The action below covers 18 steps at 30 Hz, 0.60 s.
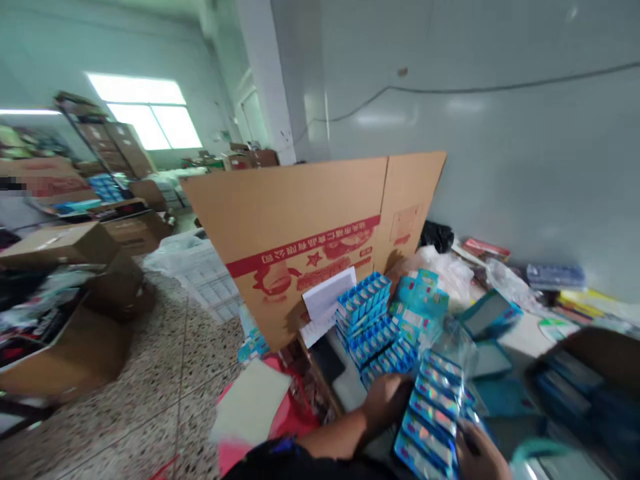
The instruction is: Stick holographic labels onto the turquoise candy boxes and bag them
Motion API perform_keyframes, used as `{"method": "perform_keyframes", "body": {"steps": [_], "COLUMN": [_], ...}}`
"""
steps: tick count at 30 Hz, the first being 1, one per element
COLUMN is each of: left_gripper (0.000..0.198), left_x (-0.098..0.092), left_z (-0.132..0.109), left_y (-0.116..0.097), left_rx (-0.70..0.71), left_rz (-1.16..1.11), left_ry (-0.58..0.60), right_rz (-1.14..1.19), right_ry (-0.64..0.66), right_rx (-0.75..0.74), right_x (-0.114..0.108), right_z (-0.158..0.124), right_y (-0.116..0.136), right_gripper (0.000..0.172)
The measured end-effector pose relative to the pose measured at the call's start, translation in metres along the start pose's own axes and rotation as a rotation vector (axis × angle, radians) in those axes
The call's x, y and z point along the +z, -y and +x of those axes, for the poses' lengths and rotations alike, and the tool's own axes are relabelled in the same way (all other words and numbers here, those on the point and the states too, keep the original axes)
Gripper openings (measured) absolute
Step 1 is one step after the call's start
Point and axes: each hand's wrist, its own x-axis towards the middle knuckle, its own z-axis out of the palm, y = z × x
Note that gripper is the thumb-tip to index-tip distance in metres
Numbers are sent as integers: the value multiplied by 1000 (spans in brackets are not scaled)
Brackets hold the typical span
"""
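A blue compartmented display tray (433, 417) with small shiny packs in its rows lies tilted in front of me, clear plastic film (457, 343) at its far end. My left hand (387, 398) is closed at the tray's left edge, its fingertips in shadow. At the lower right edge, my right hand (480, 453) is curled on the tray; a dark patch by its fingers is too blurred to name. Just beyond my left hand stand stacks of similar blue trays (364, 300), some filled with small packs. Flat blue printed card pieces (420, 307) lie behind them.
A large cardboard sheet (310, 213) stands upright behind the stacks, with white paper (329, 293) against it. An open carton (590, 373) with blue boxes is at right. Cartons (65, 293) stand on the speckled floor (165, 373) at left.
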Motion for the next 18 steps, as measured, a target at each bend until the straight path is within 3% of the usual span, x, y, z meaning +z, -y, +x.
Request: {"method": "perform_keyframes", "body": {"steps": [3,7,13,18], "left_gripper": [42,42,36,32], "left_x": [-4,-5,-14,-26], "left_z": [-13,-27,-43,-62], "left_y": [-1,6,16,22], "left_rx": [12,8,69,163], "left_rz": [123,236,374,465], "left_ry": [-61,-40,38,167], "right_rz": [-48,-40,11,5], "right_ry": [116,166,245,380], "right_rx": [-35,-58,-64,-151], "right_x": [-21,-38,-58,-76], "right_z": [-13,-17,-27,-37], "right_y": [28,62,66,65], "right_gripper": [34,31,23,23]}}
